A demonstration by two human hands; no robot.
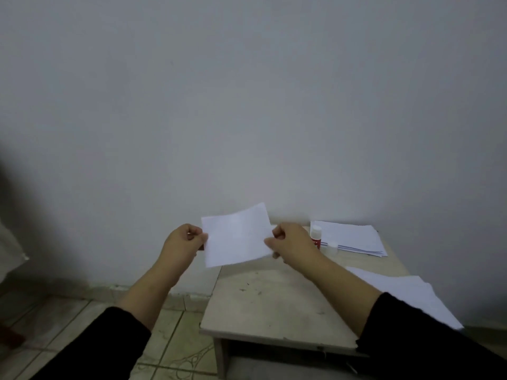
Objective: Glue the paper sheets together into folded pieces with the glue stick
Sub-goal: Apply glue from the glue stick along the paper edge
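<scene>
left hand [183, 240] grip pinches white rectangular paper sheet [237, 235] at 9 o'clock | right hand [291, 242] grip pinches 3 o'clock | long axis spans both | white-capped glue stick [316, 236] nearer right hand

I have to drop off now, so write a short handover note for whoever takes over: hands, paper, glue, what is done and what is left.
Left hand and right hand each pinch a side edge of one white sheet, held in the air over the table's left end.
Glue stick stands on the table, its cap beside it.
Paper stack lies behind it; more sheets lie at the right edge.
Done: cannot tell whether this sheet is glued.
Left: gluing and folding the rest.
</scene>
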